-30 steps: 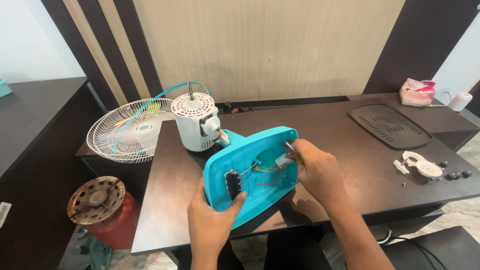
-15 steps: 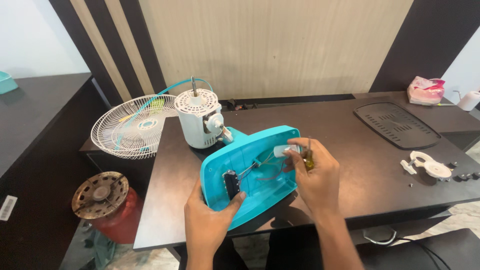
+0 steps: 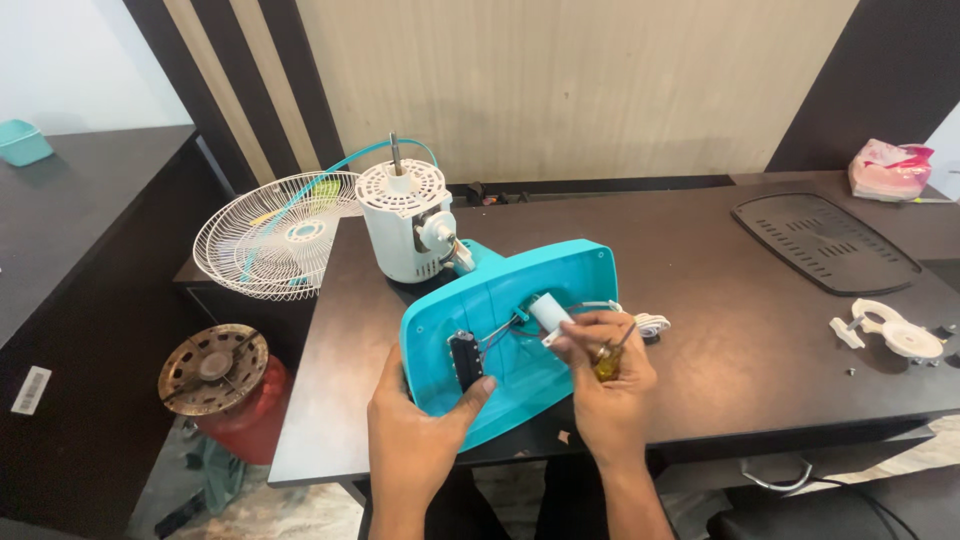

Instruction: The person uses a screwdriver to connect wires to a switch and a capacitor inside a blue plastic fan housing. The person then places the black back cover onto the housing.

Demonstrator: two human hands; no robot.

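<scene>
Capacitor (image 3: pixel 549 312) between right-hand fingers (image 3: pixel 578 330), above teal base (image 3: pixel 520 300).

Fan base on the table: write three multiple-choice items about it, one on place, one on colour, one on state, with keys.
1. Where is the wire fan guard?
A. left of the motor
B. on the floor
C. in the right hand

2. What colour is the fan base?
A. red
B. teal
C. black

3. How does the fan base sit?
A. flat, closed
B. tilted up, open underside showing wires
C. hanging

Key: 1 A, the guard lies left of the motor; 2 B, its shell is teal; 3 B, the left hand props it up.
</scene>
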